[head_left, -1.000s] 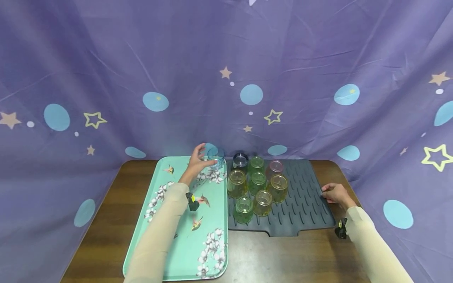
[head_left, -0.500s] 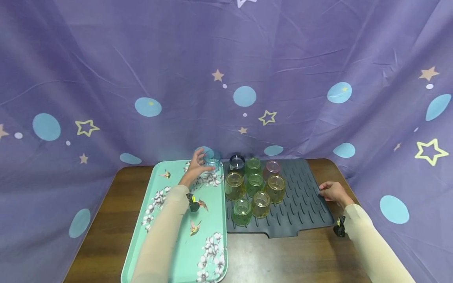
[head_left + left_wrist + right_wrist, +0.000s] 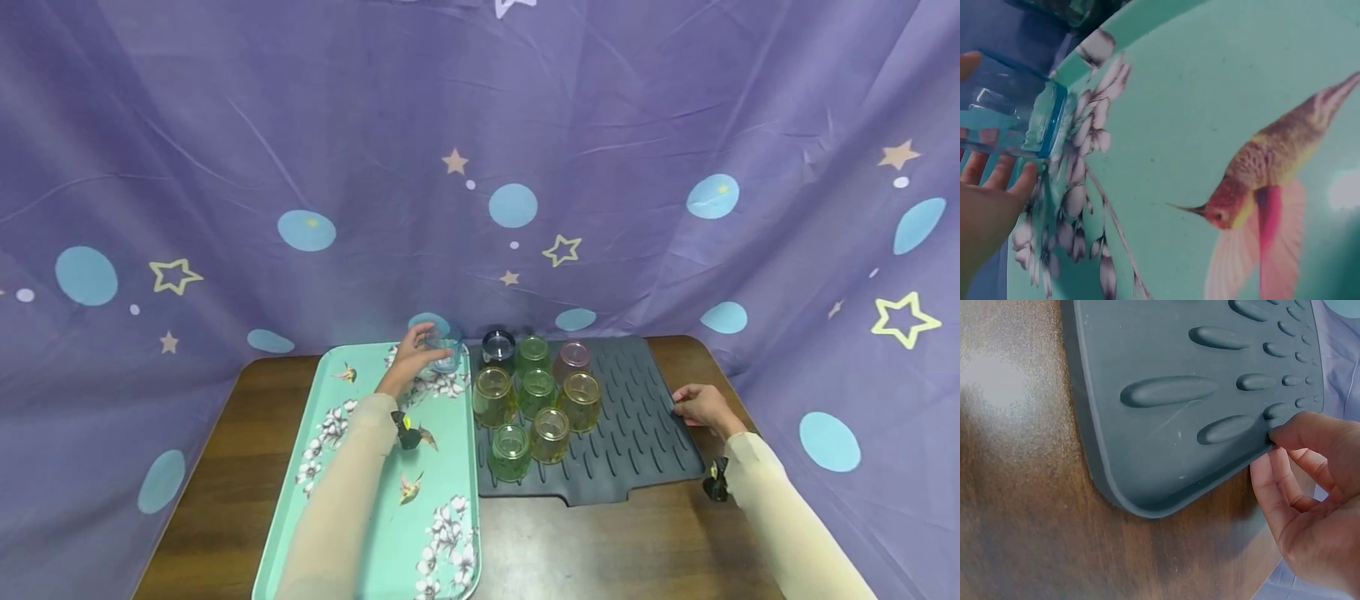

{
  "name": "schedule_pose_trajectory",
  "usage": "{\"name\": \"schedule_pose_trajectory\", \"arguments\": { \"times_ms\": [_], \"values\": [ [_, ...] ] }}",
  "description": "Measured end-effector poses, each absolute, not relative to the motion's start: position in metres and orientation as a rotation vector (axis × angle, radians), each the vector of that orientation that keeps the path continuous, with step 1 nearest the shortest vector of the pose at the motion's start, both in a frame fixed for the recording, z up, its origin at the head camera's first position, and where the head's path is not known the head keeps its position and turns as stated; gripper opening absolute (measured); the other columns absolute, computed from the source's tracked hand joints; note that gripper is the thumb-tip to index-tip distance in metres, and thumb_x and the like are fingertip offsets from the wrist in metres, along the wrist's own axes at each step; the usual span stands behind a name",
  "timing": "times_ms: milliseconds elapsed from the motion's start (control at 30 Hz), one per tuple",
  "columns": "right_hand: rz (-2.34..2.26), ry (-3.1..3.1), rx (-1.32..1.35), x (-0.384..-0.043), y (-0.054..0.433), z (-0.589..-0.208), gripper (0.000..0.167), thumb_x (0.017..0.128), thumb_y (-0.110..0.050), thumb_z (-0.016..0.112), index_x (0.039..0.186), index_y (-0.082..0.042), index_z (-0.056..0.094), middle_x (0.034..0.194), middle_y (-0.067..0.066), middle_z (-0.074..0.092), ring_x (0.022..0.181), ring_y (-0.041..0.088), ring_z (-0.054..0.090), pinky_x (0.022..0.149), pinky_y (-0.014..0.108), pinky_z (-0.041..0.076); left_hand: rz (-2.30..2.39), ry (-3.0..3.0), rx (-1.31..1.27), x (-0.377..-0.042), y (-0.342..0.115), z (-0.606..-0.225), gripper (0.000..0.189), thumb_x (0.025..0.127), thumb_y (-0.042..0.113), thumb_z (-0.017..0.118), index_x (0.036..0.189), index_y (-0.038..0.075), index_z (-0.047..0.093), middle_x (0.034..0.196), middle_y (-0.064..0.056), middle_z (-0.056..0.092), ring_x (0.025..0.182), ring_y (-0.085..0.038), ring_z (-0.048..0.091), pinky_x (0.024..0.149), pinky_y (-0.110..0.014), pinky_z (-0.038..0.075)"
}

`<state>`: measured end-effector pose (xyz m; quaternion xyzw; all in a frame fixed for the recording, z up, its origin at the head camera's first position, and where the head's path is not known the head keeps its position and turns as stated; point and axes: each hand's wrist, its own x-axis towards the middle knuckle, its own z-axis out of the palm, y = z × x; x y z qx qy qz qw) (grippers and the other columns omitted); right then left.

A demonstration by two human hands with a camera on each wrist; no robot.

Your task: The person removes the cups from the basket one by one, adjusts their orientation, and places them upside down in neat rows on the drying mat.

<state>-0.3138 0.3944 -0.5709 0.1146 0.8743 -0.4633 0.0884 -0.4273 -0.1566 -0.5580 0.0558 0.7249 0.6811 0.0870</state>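
A clear blue drinking glass [image 3: 447, 351] is at the far right corner of the mint-green tray [image 3: 341, 433]. My left hand [image 3: 411, 360] holds it from the left, thumb on the near side and fingers behind. In the left wrist view the base of the blue glass [image 3: 1038, 119] is close to the flower print; whether it touches the tray I cannot tell. My right hand [image 3: 705, 407] pinches the right edge of the dark grey ridged drying mat [image 3: 637, 417], thumb on top, as the right wrist view shows.
Several coloured glasses stand upside down on the mat's left part: a dark blue glass [image 3: 498, 350], a pink glass [image 3: 574, 357], a green glass [image 3: 510, 454] and an amber glass [image 3: 580, 402] among them. A purple curtain [image 3: 420, 150] hangs behind the wooden table [image 3: 555, 542].
The head view has shifted slightly, moving everything a little left. My left hand keeps holding the blue glass, which sits marginally lower against the tray. The right hand stays on the mat's edge.
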Motion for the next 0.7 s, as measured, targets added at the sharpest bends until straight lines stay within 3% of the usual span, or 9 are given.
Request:
{"name": "schedule_pose_trajectory", "arguments": {
  "times_ms": [167,333,433,567,700],
  "values": [
    [-1.376,2.604,0.338,-0.313,0.392,-0.572,0.031,0.087,0.008,0.066,0.113,0.02,0.054,0.091,0.013,0.061,0.068,0.011,0.062,0.06,0.024,0.058,2.079,1.944,0.219,-0.413,-0.168,-0.541,0.072,0.099,0.009,0.066,0.16,0.009,0.026,0.158,-0.021,0.035,0.136,-0.031,0.046,0.12,-0.058,0.031],
    [-1.357,2.596,0.326,-0.315,0.393,-0.574,0.028,0.088,0.007,0.066,0.111,0.018,0.055,0.092,0.014,0.062,0.069,0.011,0.063,0.061,0.025,0.059,2.178,1.74,0.277,-0.405,-0.177,-0.532,0.061,0.106,0.004,0.048,0.161,0.008,0.022,0.148,-0.01,0.045,0.122,-0.015,0.056,0.11,-0.042,0.039],
    [-1.362,2.585,0.314,-0.315,0.395,-0.575,0.029,0.089,0.006,0.066,0.112,0.018,0.055,0.091,0.012,0.063,0.069,0.01,0.064,0.061,0.024,0.059,2.202,1.681,0.326,-0.4,-0.181,-0.525,0.054,0.106,0.006,0.043,0.157,0.008,0.025,0.138,0.001,0.052,0.125,-0.016,0.057,0.102,-0.032,0.044],
    [-1.4,2.564,0.303,-0.315,0.398,-0.577,0.032,0.088,0.006,0.066,0.113,0.021,0.053,0.086,0.004,0.063,0.067,0.008,0.063,0.06,0.023,0.059,2.24,1.599,0.386,-0.39,-0.181,-0.511,0.046,0.102,0.01,0.043,0.147,0.008,0.035,0.134,0.005,0.057,0.136,-0.028,0.049,0.096,-0.029,0.05],
    [-1.42,2.539,0.296,-0.316,0.398,-0.575,0.036,0.088,0.006,0.066,0.116,0.022,0.05,0.08,-0.002,0.062,0.065,0.008,0.062,0.059,0.024,0.059,2.273,1.52,0.467,-0.379,-0.178,-0.497,0.038,0.1,0.011,0.041,0.138,0.011,0.043,0.131,0.002,0.063,0.125,-0.022,0.06,0.094,-0.03,0.053]
  ]
}}
